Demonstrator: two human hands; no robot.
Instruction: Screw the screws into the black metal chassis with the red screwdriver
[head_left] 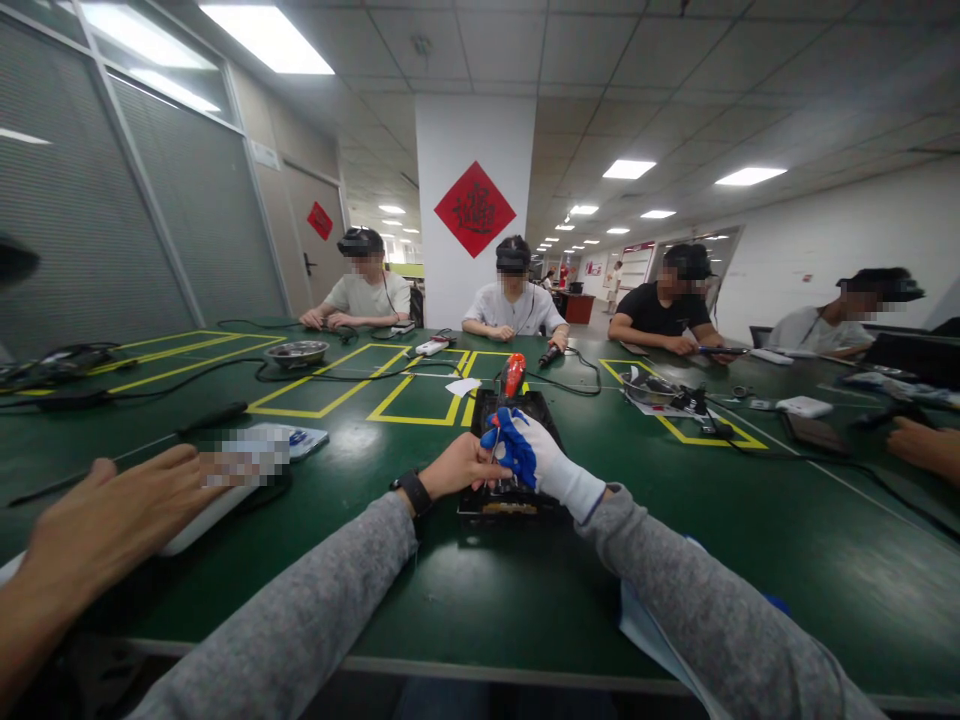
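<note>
My left hand, bare with a black band at the wrist, is closed in a pinch against my right hand. My right hand wears a white glove with blue coating, its fingers curled inward. Between them shows a thin metallic piece with a spot of orange-red by the gloved fingertips; its kind is too small to tell. Under both hands lies a black tray-like case, its contents mostly hidden. A red-and-black tool handle rises at its far end.
At left, another person's hand reaches over a white device beside a pale packet. A metal bowl, black cables and yellow tape outlines are on the green table. Several people sit around it. Tangled parts lie at right.
</note>
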